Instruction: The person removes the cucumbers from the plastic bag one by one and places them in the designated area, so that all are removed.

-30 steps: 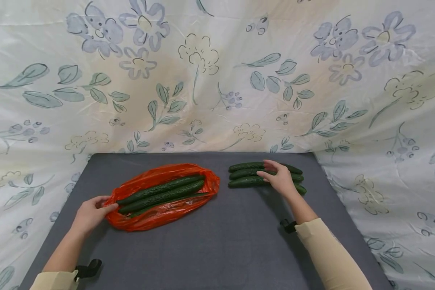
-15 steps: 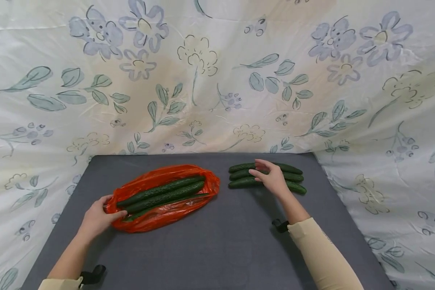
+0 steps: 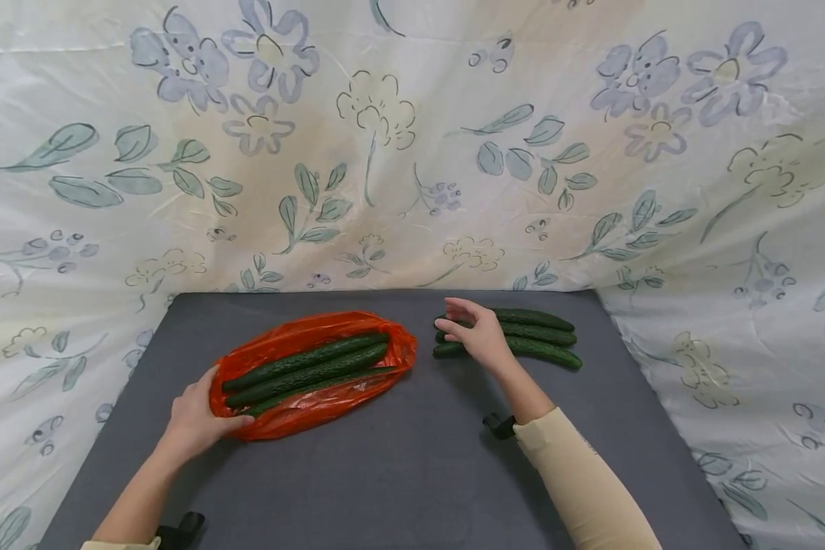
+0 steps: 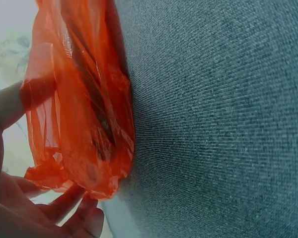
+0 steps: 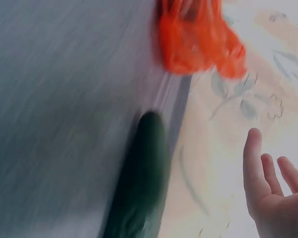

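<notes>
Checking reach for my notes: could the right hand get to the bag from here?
Probably yes: the right hand looks empty above the loose cucumbers, and only a strip of bare table shows between them and the bag.

Beige sleeves (image 3: 580, 473), black wrist bands (image 3: 500, 426)
</notes>
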`<state>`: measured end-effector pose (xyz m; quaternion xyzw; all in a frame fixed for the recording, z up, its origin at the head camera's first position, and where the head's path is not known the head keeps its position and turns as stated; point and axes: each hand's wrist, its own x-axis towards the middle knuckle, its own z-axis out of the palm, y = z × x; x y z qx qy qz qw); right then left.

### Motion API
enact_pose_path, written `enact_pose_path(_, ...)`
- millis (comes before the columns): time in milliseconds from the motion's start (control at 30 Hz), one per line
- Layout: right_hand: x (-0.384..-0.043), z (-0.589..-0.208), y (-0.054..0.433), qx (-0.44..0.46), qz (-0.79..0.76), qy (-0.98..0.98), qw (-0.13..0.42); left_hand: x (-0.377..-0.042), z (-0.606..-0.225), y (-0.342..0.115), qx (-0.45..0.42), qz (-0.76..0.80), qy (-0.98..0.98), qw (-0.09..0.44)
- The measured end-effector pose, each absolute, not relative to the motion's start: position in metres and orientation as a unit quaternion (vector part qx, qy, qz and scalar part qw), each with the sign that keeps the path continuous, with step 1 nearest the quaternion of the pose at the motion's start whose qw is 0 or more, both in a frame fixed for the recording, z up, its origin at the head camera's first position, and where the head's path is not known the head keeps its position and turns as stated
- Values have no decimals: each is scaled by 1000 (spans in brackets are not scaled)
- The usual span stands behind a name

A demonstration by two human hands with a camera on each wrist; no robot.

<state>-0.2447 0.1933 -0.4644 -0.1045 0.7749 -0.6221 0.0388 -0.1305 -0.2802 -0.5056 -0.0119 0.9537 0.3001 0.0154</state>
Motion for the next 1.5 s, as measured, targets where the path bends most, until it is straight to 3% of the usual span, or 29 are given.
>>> enact_pose_path(200, -233, -446, 155, -143, -619, 771, 48, -129, -506, -277, -11, 280, 960, 22)
enact_pose_path(733, -241, -498, 69, -212, -593, 776, 33, -127, -504, -277, -19, 254, 965, 63)
enact_pose_path(1500, -228, -520, 53, -205, -455, 866, 18, -125, -501, -279, -8, 267, 961, 63)
